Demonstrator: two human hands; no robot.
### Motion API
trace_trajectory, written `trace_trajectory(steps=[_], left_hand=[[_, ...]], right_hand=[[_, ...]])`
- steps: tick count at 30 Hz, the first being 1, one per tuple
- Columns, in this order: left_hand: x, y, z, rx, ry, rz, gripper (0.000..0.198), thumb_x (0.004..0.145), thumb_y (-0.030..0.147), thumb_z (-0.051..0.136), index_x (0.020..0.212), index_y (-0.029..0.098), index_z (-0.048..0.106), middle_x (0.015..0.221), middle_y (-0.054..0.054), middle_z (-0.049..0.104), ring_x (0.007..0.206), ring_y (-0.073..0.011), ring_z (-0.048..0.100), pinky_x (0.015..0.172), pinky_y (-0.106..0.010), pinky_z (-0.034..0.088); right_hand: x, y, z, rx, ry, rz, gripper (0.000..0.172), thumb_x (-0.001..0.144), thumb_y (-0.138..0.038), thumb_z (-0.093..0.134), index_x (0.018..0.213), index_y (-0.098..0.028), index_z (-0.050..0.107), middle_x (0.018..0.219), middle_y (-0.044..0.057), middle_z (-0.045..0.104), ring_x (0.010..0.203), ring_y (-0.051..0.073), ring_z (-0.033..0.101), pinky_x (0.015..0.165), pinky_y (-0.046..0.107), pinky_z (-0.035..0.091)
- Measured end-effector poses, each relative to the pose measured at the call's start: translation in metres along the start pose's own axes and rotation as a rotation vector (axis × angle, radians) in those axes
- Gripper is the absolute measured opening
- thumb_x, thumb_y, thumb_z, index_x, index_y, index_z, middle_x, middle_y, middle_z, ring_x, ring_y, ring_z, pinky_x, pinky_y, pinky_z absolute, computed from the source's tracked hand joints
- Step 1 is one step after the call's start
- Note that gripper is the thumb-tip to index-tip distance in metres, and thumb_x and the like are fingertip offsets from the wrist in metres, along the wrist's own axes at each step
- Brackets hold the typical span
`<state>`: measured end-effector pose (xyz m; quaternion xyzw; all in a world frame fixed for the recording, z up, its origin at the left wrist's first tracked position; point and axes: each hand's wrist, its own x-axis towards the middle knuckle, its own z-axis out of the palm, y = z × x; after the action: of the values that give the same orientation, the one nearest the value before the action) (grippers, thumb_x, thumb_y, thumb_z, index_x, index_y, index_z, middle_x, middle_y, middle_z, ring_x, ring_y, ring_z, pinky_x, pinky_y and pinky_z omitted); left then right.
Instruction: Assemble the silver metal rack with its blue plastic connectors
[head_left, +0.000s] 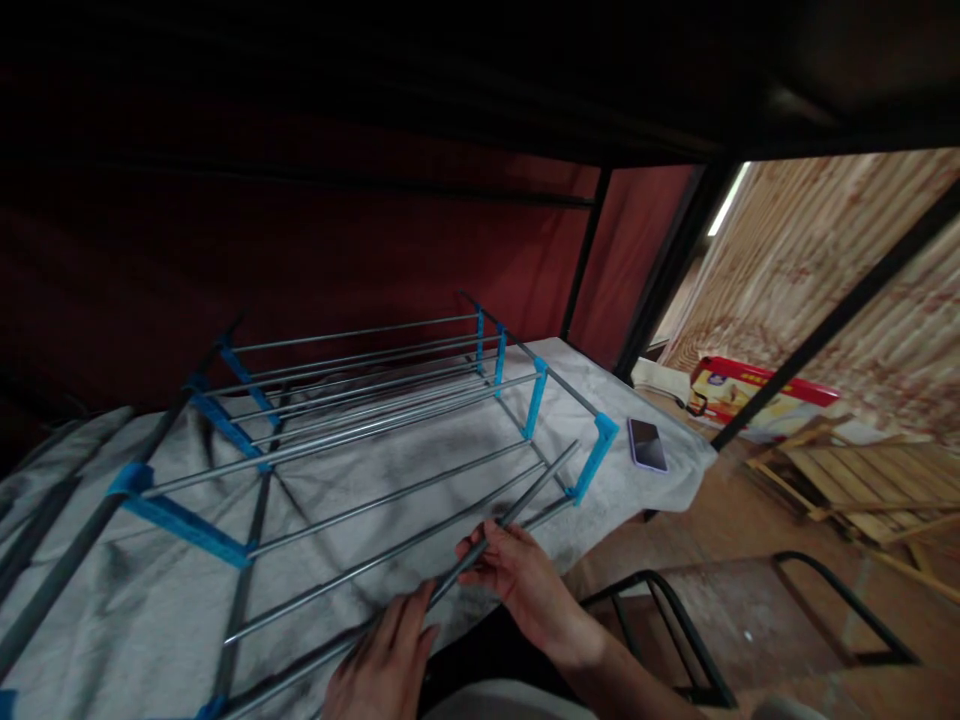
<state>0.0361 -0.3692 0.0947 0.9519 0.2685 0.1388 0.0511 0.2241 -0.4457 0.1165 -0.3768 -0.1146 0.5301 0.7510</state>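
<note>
While the right hand [529, 582] closes thumb and fingers round a grey rod [536, 488], the left hand [384, 655] lies lower down, fingers draped over the top; its underside is hidden, so I cannot tell whether it grips.

Head view, item by item:

Rod: one, slanting across the near side of the rack [360, 432], upper end free, near a blue bracket [596, 455]. Contact between rod and rack: cannot be told from here.

Rack: one, grey tubes joined by blue brackets, set on a white sheet [574, 385].

Phone [647, 445]: one, lying on the sheet, beyond the rack's right end.

Surroundings: red curtain [420, 255] behind the rack; red-and-yellow box [761, 395], slatted wooden piece [874, 485] and black metal frame [690, 635] off to the right.

Step in hand, by my judgement: positioning this single rod over the rack's near side. Next move, I would say, calls for a firm two-handed hold and careful aim of the free end, without knocking the bracket.
</note>
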Motion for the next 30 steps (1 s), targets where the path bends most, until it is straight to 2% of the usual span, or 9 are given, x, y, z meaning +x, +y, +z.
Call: trace_trajectory(steps=[4, 8, 11, 13, 15, 17, 19, 22, 30], left_hand=[[0.045, 0.03, 0.004, 0.018, 0.02, 0.099, 0.045, 0.098, 0.017, 0.044, 0.14, 0.026, 0.057, 0.108, -0.007, 0.074, 0.074, -0.0142, 0.073, 0.061, -0.02, 0.055], [0.062, 0.043, -0.007, 0.094, 0.045, 0.102, 0.046, 0.095, 0.011, 0.045, 0.136, 0.026, 0.061, 0.102, -0.007, 0.074, 0.071, -0.0139, 0.071, 0.061, -0.022, 0.052], [0.071, 0.045, -0.004, 0.136, 0.078, 0.064, 0.044, 0.093, 0.007, 0.044, 0.128, 0.023, 0.067, 0.104, -0.008, 0.074, 0.076, -0.0155, 0.071, 0.066, -0.023, 0.053], [0.076, 0.046, 0.001, 0.145, 0.104, 0.081, 0.044, 0.093, 0.005, 0.045, 0.127, 0.023, 0.067, 0.108, -0.007, 0.074, 0.081, -0.0163, 0.071, 0.07, -0.025, 0.054], [0.081, 0.046, 0.004, 0.157, 0.13, 0.093, 0.046, 0.092, 0.004, 0.045, 0.128, 0.024, 0.066, 0.107, -0.007, 0.074, 0.083, -0.0171, 0.071, 0.073, -0.027, 0.054], [0.085, 0.044, 0.003, 0.167, 0.146, 0.094, 0.048, 0.091, 0.002, 0.045, 0.128, 0.025, 0.066, 0.103, -0.006, 0.074, 0.082, -0.0177, 0.071, 0.075, -0.028, 0.054], [0.088, 0.04, 0.0, 0.166, 0.141, 0.113, 0.05, 0.09, 0.001, 0.044, 0.127, 0.026, 0.066, 0.101, -0.005, 0.074, 0.08, -0.0177, 0.071, 0.074, -0.029, 0.054], [0.092, 0.033, -0.006, 0.17, 0.147, 0.136, 0.047, 0.091, 0.003, 0.044, 0.127, 0.025, 0.066, 0.103, -0.005, 0.074, 0.081, -0.0177, 0.071, 0.072, -0.028, 0.054], [0.1, 0.028, -0.011, 0.146, 0.1, 0.124, 0.044, 0.095, 0.01, 0.042, 0.127, 0.025, 0.068, 0.103, -0.005, 0.076, 0.079, -0.0162, 0.073, 0.07, -0.026, 0.054]], right_hand=[[-0.01, -0.015, -0.008, -0.118, 0.02, -0.059, 0.035, 0.077, -0.045, 0.079, 0.098, -0.018, 0.072, 0.1, 0.006, 0.072, 0.093, 0.019, 0.066, 0.08, 0.032, 0.055], [-0.019, -0.041, -0.039, -0.37, 0.211, -0.203, 0.036, 0.078, -0.046, 0.075, 0.102, -0.021, 0.068, 0.1, 0.006, 0.071, 0.09, 0.021, 0.064, 0.075, 0.032, 0.052], [-0.021, -0.066, -0.072, -0.513, 0.461, -0.456, 0.036, 0.081, -0.053, 0.069, 0.097, -0.022, 0.065, 0.091, 0.003, 0.067, 0.081, 0.018, 0.06, 0.07, 0.03, 0.049], [-0.018, -0.086, -0.092, -0.58, 0.65, -0.688, 0.035, 0.081, -0.053, 0.068, 0.099, -0.023, 0.065, 0.097, 0.003, 0.065, 0.088, 0.018, 0.059, 0.079, 0.032, 0.048], [-0.012, -0.106, -0.108, -0.639, 0.766, -0.825, 0.037, 0.083, -0.051, 0.066, 0.108, -0.024, 0.065, 0.112, 0.004, 0.065, 0.104, 0.02, 0.058, 0.095, 0.035, 0.045], [-0.002, -0.122, -0.118, -0.663, 0.76, -0.835, 0.043, 0.084, -0.051, 0.064, 0.117, -0.024, 0.065, 0.124, 0.006, 0.064, 0.117, 0.022, 0.056, 0.108, 0.04, 0.039], [0.009, -0.133, -0.125, -0.634, 0.672, -0.795, 0.046, 0.085, -0.052, 0.062, 0.12, -0.022, 0.066, 0.129, 0.008, 0.065, 0.123, 0.024, 0.056, 0.113, 0.044, 0.037], [0.025, -0.137, -0.131, -0.568, 0.579, -0.746, 0.049, 0.086, -0.054, 0.062, 0.12, -0.02, 0.069, 0.13, 0.009, 0.067, 0.123, 0.026, 0.06, 0.113, 0.047, 0.04], [0.036, -0.138, -0.139, -0.613, 0.566, -0.708, 0.05, 0.087, -0.056, 0.062, 0.122, -0.022, 0.072, 0.131, 0.007, 0.069, 0.127, 0.027, 0.06, 0.116, 0.048, 0.039]])
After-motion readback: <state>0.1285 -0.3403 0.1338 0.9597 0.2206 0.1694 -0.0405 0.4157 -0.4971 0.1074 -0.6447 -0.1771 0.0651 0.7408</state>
